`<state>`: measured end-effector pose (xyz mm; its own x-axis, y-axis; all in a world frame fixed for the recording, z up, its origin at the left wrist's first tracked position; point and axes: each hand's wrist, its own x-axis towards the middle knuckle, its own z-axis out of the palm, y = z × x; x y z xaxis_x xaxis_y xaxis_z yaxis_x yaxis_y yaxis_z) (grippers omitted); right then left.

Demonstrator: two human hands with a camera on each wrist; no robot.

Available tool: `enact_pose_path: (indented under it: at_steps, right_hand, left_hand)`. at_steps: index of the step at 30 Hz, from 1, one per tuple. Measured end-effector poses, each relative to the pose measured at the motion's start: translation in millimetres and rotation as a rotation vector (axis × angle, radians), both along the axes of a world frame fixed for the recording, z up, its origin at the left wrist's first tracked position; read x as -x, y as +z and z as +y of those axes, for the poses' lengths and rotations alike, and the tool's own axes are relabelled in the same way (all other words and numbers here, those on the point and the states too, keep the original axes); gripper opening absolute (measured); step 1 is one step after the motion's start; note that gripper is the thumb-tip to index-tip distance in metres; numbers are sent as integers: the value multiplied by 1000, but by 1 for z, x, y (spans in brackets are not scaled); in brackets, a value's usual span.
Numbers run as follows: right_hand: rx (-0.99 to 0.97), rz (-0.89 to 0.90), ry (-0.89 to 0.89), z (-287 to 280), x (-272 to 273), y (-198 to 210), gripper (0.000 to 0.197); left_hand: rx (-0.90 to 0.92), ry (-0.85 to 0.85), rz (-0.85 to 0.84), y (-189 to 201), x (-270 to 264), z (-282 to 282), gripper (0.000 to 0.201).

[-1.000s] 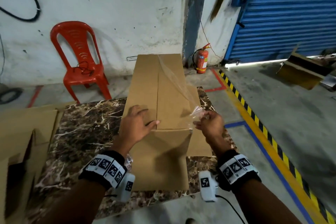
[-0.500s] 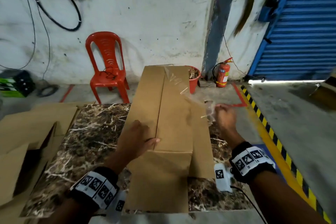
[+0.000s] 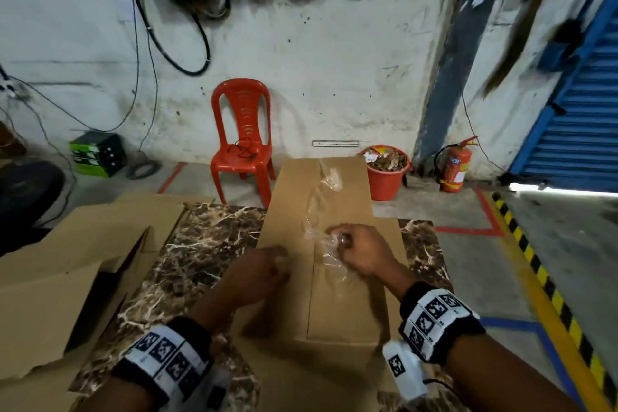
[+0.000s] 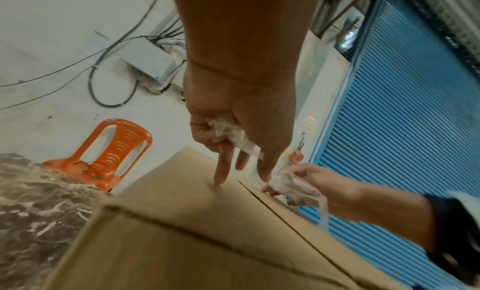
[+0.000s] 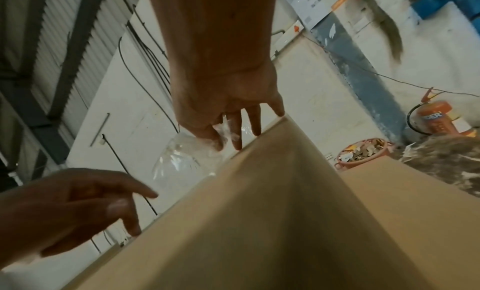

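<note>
A flattened cardboard box (image 3: 321,298) lies lengthwise on the marble table (image 3: 200,244). A clear strip of tape (image 3: 319,197) is peeled off its centre seam and hangs loose and crumpled. My right hand (image 3: 341,241) is over the seam and pinches the near end of the tape (image 5: 182,161) between thumb and fingers. My left hand (image 3: 279,262) is just left of the seam. In the left wrist view its index fingertip (image 4: 220,178) presses on the box while its curled outer fingers hold a small wad of tape (image 4: 231,133).
Several flattened cardboard sheets (image 3: 67,264) are stacked on the left of the table. Beyond it stand a red plastic chair (image 3: 242,140), an orange bucket of scraps (image 3: 386,174) and a fire extinguisher (image 3: 454,167). A yellow-black floor stripe (image 3: 548,281) runs on the right.
My right hand swung out to the right with the tape, then came back over the box's seam. My left hand went from lying flat to curled. My head tilted up.
</note>
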<state>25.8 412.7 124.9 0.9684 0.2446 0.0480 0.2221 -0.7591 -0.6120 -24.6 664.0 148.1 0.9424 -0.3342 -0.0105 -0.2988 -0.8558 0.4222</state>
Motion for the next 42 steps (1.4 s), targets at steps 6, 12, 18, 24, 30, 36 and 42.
enact_pose_path:
  at_steps: [6, 12, 18, 24, 30, 36, 42]
  right_hand:
    - [-81, -153, -27, 3, 1, 35, 45]
    - [-149, -235, -230, 2, -29, 74, 4]
    - [-300, -124, -341, 38, -65, 72, 28]
    - [-510, -8, -297, 87, -90, 58, 41]
    - [-565, -5, -501, 87, -115, 37, 21]
    - [-188, 2, -484, 69, -163, 24, 24]
    - [532, 200, -270, 43, -209, 1, 42]
  left_hand:
    - [-1, -144, -92, 9, -82, -9, 89]
    - [478, -251, 11, 1, -136, -11, 35]
    - [1079, -89, 518, 21, -167, 4, 59]
    - [947, -5, 679, 11, -193, 8, 54]
    - [949, 213, 396, 7, -229, 7, 11]
    - [632, 173, 97, 5, -261, 2, 34]
    - [156, 15, -144, -14, -289, -26, 43]
